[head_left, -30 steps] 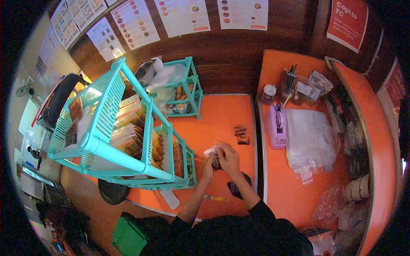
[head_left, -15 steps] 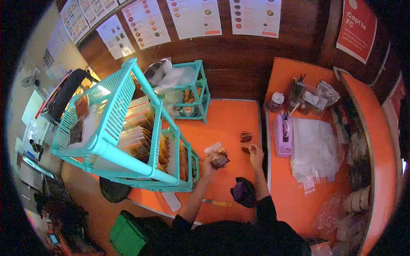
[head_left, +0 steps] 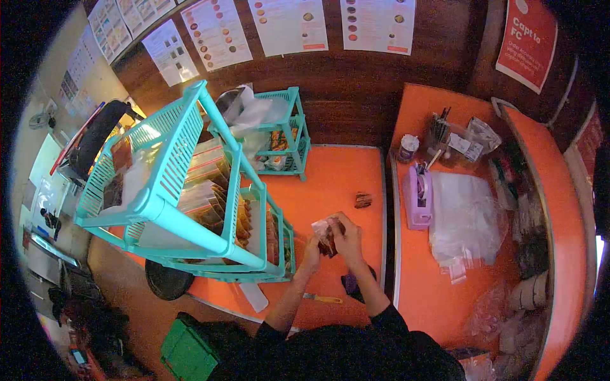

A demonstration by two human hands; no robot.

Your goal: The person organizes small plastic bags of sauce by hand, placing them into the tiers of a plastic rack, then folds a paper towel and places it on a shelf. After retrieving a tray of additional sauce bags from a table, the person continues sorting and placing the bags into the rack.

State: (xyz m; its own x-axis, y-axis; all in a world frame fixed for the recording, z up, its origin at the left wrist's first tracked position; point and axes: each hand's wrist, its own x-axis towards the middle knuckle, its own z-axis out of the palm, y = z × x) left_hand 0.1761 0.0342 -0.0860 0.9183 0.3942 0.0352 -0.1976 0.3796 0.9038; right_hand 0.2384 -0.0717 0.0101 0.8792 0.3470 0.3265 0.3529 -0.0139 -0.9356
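Note:
My left hand [head_left: 311, 255] is closed around the side of a small clear plastic bag [head_left: 326, 245] with dark brown contents and a whitish upper edge. Over the bag's top, my right hand [head_left: 349, 240] has its fingers bent together, and whatever they pinch is hidden. A small stack of dark brown sachets [head_left: 363, 200] lies on the orange table [head_left: 346, 174] beyond my hands. Below my right forearm sits a dark bundle with a purple inside [head_left: 350, 286], partly covered by the arm. A knife with a yellowish handle [head_left: 327, 298] rests near the table's front edge.
On the left stands a turquoise tiered rack [head_left: 219, 244] filled with packets, and a smaller turquoise rack [head_left: 298, 143] is behind. To the right are a purple tape dispenser [head_left: 419, 198], clear plastic bags [head_left: 464, 216], and a white-topped jar [head_left: 408, 148]. A green bin [head_left: 189, 349] stands below.
My right hand, which held a small dark brown piece near the stack, has moved left onto the plastic bag. My left hand keeps the bag in almost the same place.

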